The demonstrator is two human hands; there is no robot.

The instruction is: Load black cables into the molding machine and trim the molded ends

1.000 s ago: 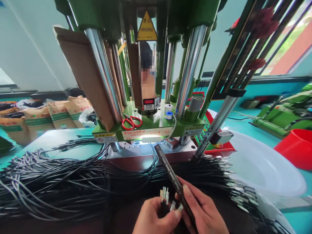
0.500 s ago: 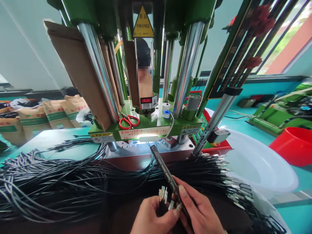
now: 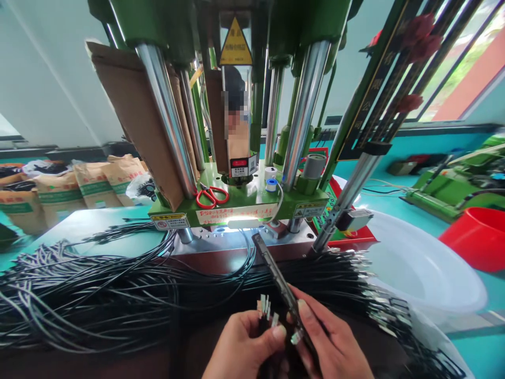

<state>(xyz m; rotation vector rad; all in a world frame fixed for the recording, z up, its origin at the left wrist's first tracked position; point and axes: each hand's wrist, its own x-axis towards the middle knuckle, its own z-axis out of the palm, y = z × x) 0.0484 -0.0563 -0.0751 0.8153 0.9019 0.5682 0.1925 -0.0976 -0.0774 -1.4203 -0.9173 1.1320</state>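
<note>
My left hand is closed around a small bunch of cable ends with flat metal connectors, pointing upward. My right hand grips a long, dark, narrow metal bar with notches along it. The bar slants up and left toward the press. One connector end shows at the bar's lower part, by my right fingers; whether it is seated in the bar I cannot tell. My left thumb is near the bar, with a small gap between them.
A green press stands ahead, with red-handled scissors and a blue-white spool on its ledge. Black cables spread leftward; more cable ends lie right. A white tub and red bucket are at right.
My left hand has drawn slightly left, away from the bar. A connector end now shows by the bar, apart from the left thumb. The bar has shifted a little right in view.
</note>
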